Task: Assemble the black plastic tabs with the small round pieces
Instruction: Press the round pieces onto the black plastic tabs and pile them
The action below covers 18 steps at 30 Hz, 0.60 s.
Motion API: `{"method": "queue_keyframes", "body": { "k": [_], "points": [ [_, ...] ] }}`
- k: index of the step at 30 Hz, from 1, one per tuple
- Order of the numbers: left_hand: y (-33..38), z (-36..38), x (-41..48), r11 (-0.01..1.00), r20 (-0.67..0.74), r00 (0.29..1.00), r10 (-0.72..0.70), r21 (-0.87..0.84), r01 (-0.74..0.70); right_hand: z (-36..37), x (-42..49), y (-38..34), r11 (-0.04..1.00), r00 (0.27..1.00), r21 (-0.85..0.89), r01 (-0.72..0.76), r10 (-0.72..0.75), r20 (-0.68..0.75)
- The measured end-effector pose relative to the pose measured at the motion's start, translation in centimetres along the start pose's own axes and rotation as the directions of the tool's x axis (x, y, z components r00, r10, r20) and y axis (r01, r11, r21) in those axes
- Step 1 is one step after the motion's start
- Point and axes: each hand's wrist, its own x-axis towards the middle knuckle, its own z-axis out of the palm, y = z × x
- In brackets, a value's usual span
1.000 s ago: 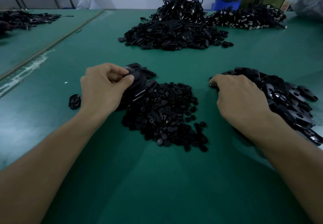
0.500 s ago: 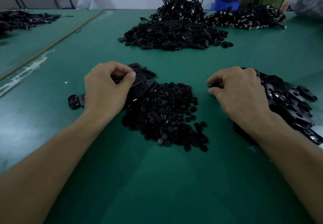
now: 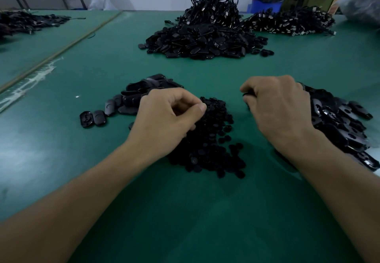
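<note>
A heap of small round black pieces point(image 3: 211, 143) lies in the middle of the green table point(image 3: 185, 211). My left hand point(image 3: 164, 119) rests on the heap's left side, fingers curled, thumb and forefinger pinching at a round piece on its top edge. Behind that hand sits a low pile of black plastic tabs point(image 3: 144, 90), with a few loose tabs point(image 3: 93, 116) strung out to its left. My right hand point(image 3: 277, 110) hovers at the left edge of a second pile of tabs point(image 3: 341, 123) and grips a black tab, whose dark edge shows under the fingers.
A large mound of black tabs point(image 3: 201, 43) sits further back, topped by tangled black cables point(image 3: 213, 6). More cables point(image 3: 287, 23) lie at the back right near a blue bin point(image 3: 265, 1). Another dark pile point(image 3: 24, 21) is at the far left, beyond a table seam point(image 3: 61, 51).
My left hand has left the tab pile and moved right onto the round pieces. My right hand has lifted off its pile and shifted left with a tab in its fingers.
</note>
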Motion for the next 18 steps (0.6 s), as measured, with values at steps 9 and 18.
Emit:
{"method": "queue_keyframes", "body": {
  "k": [9,18],
  "points": [
    [0.26,-0.29,0.18,1.000,-0.071,0.997,-0.002,0.004,0.002,0.27,0.43,1.14,0.986,0.999,0.164,-0.039,0.037,0.018],
    [0.06,-0.43,0.19,1.000,-0.063,0.998,-0.003,-0.007,0.003,-0.65,0.02,0.46,0.971,0.982,0.201,-0.129,0.097,0.160]
  ]
}}
